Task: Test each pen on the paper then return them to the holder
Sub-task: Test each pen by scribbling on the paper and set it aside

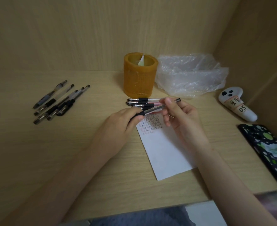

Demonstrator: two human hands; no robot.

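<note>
While the left hand (126,118) pinches the grip end and the right hand (177,114) the far end of a pen (152,110), its long axis slants left-near to right-far above the paper (165,152), with the holder (140,75) just beyond.

- Left hand (126,119): forearm reaching in from the lower left, fingers curled shut around one end of a pen (152,110).
- Right hand (180,115): forearm entering from the lower right, palm turned inward, fingertips (167,101) pinching the pen's other end, just beside the left hand.
</note>
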